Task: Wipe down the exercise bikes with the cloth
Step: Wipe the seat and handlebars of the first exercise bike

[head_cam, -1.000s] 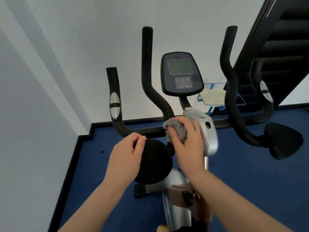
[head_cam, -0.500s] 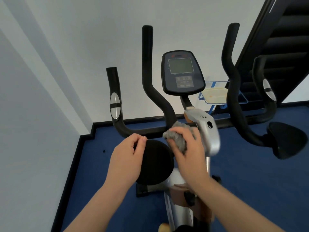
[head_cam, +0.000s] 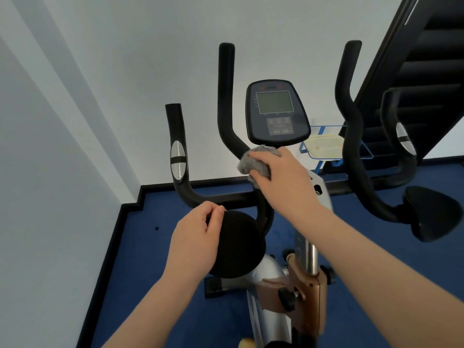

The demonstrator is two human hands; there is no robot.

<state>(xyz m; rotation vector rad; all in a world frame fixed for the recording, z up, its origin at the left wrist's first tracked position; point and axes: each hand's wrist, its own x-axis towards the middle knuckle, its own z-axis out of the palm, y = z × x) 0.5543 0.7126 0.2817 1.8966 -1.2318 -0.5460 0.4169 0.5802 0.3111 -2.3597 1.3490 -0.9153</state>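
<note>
Under the screen: the right hand point(head_cam: 281, 179) curls its fingers point(head_cam: 261, 154) around the grey cloth point(head_cam: 253, 163) and presses it on the black handlebar point(head_cam: 227, 116), likely to rub that bend clean.
Left hand point(head_cam: 193, 242): its fingers point(head_cam: 213, 214) are bent and pinch the rim of the round black pad point(head_cam: 238, 244), probably to keep the bike point(head_cam: 296, 285) from wobbling.
Cloth place: just below the screen point(head_cam: 276, 114), touching the bar.
Floor point(head_cam: 160, 272): blue carpet under the bike.
Writing: a small mark on top of the screen, too blurry to read.
</note>
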